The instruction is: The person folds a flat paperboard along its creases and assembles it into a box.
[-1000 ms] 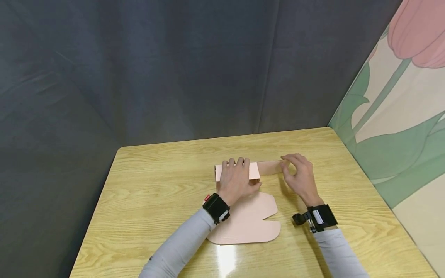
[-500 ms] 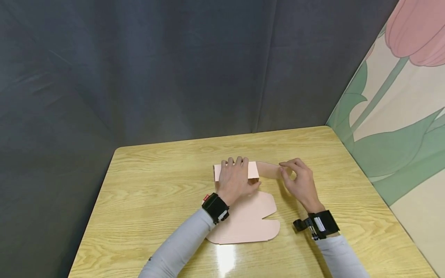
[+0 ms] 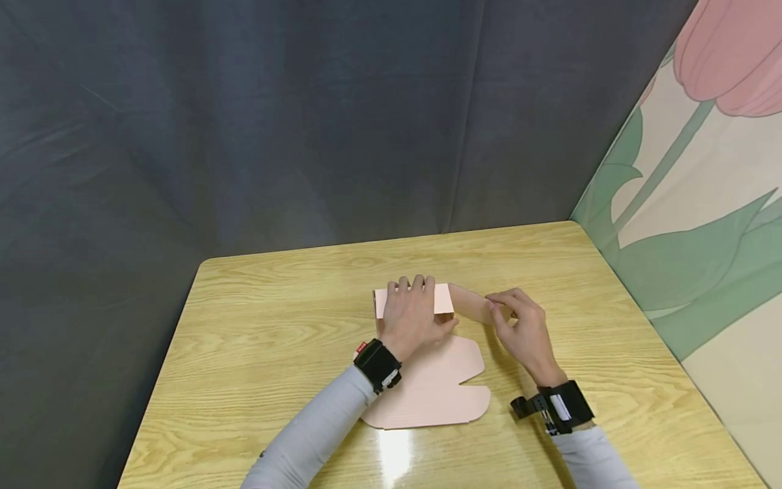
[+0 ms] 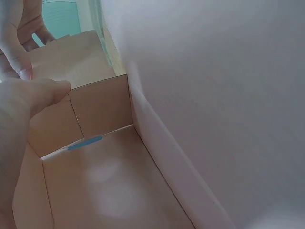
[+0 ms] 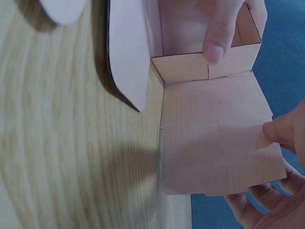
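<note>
A pinkish, partly folded cardboard box (image 3: 444, 299) lies on the table, its flat lid panel (image 3: 427, 397) with notched, rounded flaps spread toward the person. My left hand (image 3: 411, 316) grips the raised part, fingers over its far edge. In the right wrist view, the left thumb (image 5: 217, 40) hooks over the end wall (image 5: 186, 67), where two small tabs meet. From that end a side flap (image 5: 214, 138) extends outward. My right hand (image 3: 522, 333) pinches this flap's outer edge between thumb and fingers. The box interior (image 4: 109, 181) shows in the left wrist view.
The wood-grain table (image 3: 275, 339) extends around the box. Behind it hangs a dark curtain (image 3: 305, 122); a tulip-patterned cloth (image 3: 702, 204) borders the right side. Each wrist bears a black strap, with a small camera (image 3: 522, 407) jutting from the right one.
The right hand has brought the flap's outer end slightly nearer the person and left, so the flap now slants more. The left hand keeps its hold on the box.
</note>
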Available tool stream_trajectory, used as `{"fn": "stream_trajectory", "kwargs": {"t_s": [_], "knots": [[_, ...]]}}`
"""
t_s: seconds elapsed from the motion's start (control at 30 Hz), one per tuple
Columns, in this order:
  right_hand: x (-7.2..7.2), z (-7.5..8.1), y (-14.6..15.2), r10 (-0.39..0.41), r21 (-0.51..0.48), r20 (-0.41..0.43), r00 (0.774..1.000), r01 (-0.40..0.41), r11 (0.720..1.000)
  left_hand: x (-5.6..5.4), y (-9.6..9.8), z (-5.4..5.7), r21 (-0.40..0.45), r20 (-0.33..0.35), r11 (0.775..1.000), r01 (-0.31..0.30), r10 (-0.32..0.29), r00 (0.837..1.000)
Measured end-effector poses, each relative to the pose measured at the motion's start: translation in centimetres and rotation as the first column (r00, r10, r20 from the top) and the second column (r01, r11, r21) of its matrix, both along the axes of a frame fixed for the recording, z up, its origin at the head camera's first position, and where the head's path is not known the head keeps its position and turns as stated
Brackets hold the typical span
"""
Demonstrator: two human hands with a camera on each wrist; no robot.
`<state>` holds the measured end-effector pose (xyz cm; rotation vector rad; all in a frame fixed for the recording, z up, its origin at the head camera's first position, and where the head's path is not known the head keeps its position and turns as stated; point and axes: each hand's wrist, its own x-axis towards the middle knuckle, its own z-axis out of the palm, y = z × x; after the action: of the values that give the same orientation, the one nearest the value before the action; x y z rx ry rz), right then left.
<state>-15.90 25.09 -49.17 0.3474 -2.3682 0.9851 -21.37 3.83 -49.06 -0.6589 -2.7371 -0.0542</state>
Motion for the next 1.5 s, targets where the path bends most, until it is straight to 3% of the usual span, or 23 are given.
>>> {"fn": "stream_trajectory", "kwargs": {"t_s": [0.57,1.23,1.4,1.5], "knots": [[1.1,0.1,-1.7,0.101,-0.033,0.029,0.994,-0.1,0.994,0.1,-0.1,0.3,0.003,0.041,1.0,-0.013,0.013,0.999],[1.8,0.3,-3.5,0.125,-0.04,0.139,0.982,-0.12,0.992,-0.1,-0.4,0.4,0.006,0.036,1.0,-0.012,0.012,0.999],[1.8,0.4,-3.6,0.128,-0.041,0.157,0.979,-0.123,0.992,-0.1,-0.9,1.1,0.061,0.103,0.996,0.063,-0.069,0.992],[1.7,0.4,-3.6,0.125,-0.049,0.168,0.978,-0.118,0.992,-0.3,-1.4,1.7,0.156,0.17,0.979,0.128,-0.154,0.973]]}}
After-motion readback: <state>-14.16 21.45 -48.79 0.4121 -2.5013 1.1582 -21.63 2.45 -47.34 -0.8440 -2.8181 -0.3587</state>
